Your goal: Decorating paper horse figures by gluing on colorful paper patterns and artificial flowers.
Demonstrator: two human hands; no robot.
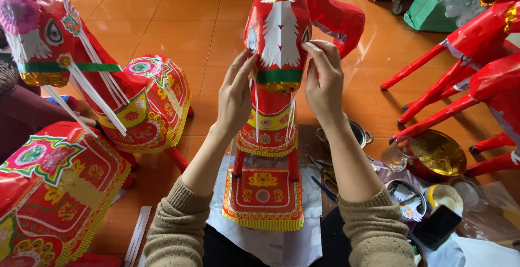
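horse: red paper horse (273, 82) at frame centre, its head between my hands
left hand (235, 96): fingers loosely spread, touching its cheek
right hand (324, 80): fingertips pinching its other cheek

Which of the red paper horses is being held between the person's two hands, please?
The red paper horse in the centre, facing the camera, with the left hand and right hand on its head; the others stand untouched.

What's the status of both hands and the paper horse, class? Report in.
Left hand and right hand pressed on red paper horse's head. Horse upright on floor. Nothing blocking.
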